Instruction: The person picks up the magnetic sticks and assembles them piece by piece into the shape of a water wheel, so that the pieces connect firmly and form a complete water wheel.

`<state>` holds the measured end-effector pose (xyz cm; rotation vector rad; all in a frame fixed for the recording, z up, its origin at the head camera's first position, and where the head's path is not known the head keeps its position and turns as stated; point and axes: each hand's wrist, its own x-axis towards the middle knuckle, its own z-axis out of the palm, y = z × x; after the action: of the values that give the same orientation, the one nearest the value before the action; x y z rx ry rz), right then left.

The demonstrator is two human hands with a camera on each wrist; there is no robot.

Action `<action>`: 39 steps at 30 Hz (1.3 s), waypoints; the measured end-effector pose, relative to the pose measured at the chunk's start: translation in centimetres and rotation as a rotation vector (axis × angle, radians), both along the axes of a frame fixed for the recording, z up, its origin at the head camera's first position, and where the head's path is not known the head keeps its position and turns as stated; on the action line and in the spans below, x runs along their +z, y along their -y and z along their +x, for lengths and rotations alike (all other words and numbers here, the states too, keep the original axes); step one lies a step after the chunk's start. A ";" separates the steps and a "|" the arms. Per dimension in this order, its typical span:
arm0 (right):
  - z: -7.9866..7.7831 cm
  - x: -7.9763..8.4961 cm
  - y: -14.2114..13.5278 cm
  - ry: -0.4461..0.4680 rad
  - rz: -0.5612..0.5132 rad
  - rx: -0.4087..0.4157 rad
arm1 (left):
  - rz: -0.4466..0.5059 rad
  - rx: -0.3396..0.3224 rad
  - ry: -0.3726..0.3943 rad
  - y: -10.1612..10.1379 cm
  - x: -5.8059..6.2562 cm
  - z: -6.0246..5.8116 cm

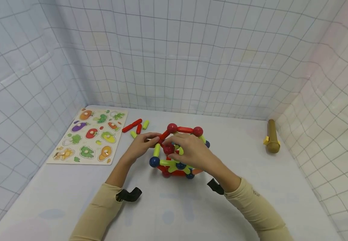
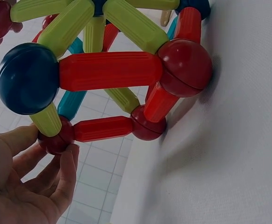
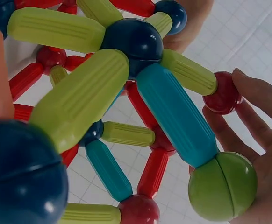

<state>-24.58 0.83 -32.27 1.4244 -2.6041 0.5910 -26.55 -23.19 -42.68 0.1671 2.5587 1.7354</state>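
Both hands are on the frame (image 1: 177,150), the rod-and-ball build sitting mid-table (image 1: 237,201).

The left hand (image 1: 140,144) has its thumb and fingers curled around a dark red ball (image 2: 56,137) at one corner, pinching it where a green rod and a red rod (image 2: 103,129) meet. The right hand (image 1: 192,152) comes over the top from the other side. From its wrist view the fingers are loosely curved, with a green ball (image 3: 222,186) resting in the palm and fingertips touching a red ball (image 3: 224,92). It looks like a cradle rather than a squeeze, though the wrist camera is so close I can't be sure how tight it is.

For doing this bit well, I'd say:
- Hold by the balls, not the rods. The joints look like the weak spots, and bending a rod probably pops one loose.
- Keep one hand as the anchor while the other does the moving.
- Keep the frame's bottom balls on the table so the weight isn't hanging off one joint.
- Go easy. A structure this open could collapse if pressed from above.

As for containers, there aren't any real ones. The closest is the puzzle board (image 1: 89,135) off to the left, with vegetable pieces sitting in their cutouts. Loose rods (image 1: 136,126) lie between it and the frame, and a brown cylinder (image 1: 272,136) sits far right by the wall.
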 end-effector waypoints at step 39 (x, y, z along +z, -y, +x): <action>-8.1 -7.9 -10.6 0.598 -0.256 -0.365 | -0.984 0.058 -0.026 5.1 0.3 -4.7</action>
<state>-32.66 11.47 -40.13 0.7412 -2.9510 1.4006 -31.21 -28.30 -42.39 0.0641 3.0854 0.3215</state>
